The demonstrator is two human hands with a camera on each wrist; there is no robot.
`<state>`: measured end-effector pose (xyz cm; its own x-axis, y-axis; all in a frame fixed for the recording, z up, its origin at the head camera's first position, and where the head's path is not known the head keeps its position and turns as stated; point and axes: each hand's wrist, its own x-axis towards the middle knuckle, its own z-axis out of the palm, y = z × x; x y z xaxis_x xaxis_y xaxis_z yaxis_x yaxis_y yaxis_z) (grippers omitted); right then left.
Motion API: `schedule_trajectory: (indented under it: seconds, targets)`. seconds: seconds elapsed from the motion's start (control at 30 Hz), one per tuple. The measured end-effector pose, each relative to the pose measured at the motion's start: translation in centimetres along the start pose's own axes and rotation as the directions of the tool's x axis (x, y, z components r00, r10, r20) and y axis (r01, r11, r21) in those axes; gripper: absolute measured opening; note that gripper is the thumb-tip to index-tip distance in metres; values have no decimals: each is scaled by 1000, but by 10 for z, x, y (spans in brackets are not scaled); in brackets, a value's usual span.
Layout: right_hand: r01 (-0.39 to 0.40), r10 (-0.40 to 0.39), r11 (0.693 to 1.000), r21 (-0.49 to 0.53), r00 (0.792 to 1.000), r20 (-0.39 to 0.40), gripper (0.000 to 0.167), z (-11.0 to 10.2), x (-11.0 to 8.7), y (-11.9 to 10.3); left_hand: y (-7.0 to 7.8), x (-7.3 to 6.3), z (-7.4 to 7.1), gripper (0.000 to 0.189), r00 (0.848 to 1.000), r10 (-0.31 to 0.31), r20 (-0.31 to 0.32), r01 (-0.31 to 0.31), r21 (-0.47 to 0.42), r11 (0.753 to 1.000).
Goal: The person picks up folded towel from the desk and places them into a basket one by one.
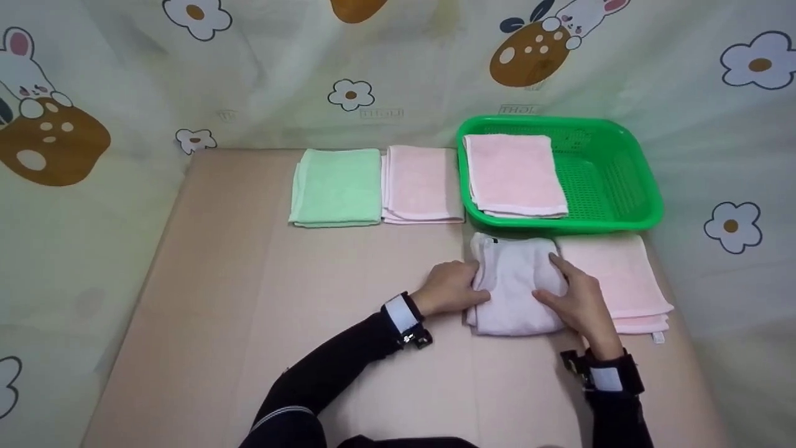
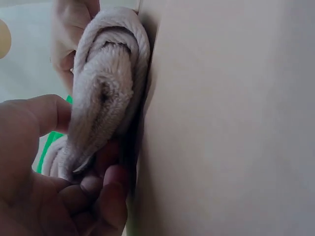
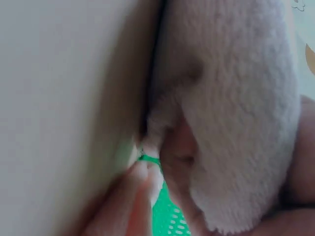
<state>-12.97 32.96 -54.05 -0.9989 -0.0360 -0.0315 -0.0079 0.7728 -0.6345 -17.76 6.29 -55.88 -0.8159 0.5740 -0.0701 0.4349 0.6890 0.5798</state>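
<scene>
A pale whitish folded towel (image 1: 516, 286) lies on the table just in front of the green basket, its layered folds showing edge-on in the left wrist view. My left hand (image 1: 449, 287) holds its left edge, with the thumb on top and the other fingers curled beneath the fold (image 2: 106, 88). On the opposite side my right hand (image 1: 581, 302) grips the towel's right edge between thumb and fingers. Fuzzy cloth (image 3: 236, 113) fills much of the right wrist view, where some fingers are tucked into the fold and partly hidden.
The green basket (image 1: 650, 205) holds a folded pink towel (image 1: 516, 174). Left of it lie another pink towel (image 1: 423, 183) and a green towel (image 1: 339, 186). A further pink towel (image 1: 622, 274) lies beside my right hand. A patterned curtain (image 1: 410, 62) hangs behind the table (image 1: 217, 298).
</scene>
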Motion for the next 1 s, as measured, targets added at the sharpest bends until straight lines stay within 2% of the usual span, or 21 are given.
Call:
schedule_trajectory:
  seconds: [0.13,0.27,0.37,0.47,0.6,0.7,0.73,0.87,1.0]
  targets:
    - [48,-48,999,3,998,-51,71,-11,-11,-10,11,-6,-9,29,999,36,-16,-36,3,999]
    - [109,-107,994,3,985,-132,68,-33,-24,-25,27,-10,-24,26,993,108,-55,-108,-2,994]
    - [157,-152,988,7,965,-215,68,-52,-31,-36,40,-9,-39,26,984,156,-89,-157,-3,988]
    - [202,-193,979,-3,934,-301,69,-72,-30,-43,52,0,-55,28,972,198,-129,-199,8,980]
    - [231,-218,973,-22,877,-427,72,-94,-17,-47,66,25,-72,30,955,234,-184,-234,20,972]
    - [217,-203,976,-32,840,-503,70,-109,-1,-44,76,50,-81,33,956,223,-190,-224,15,974]
    - [200,-187,979,-31,833,-520,69,-114,5,-42,80,59,-83,34,959,214,-185,-215,17,977]
    - [108,-86,994,7,830,-552,66,-131,31,-32,94,94,-88,37,975,160,-155,-160,12,987]
    - [63,-45,998,12,823,-566,62,-144,58,-18,100,128,-85,37,980,131,-149,-141,-62,988]
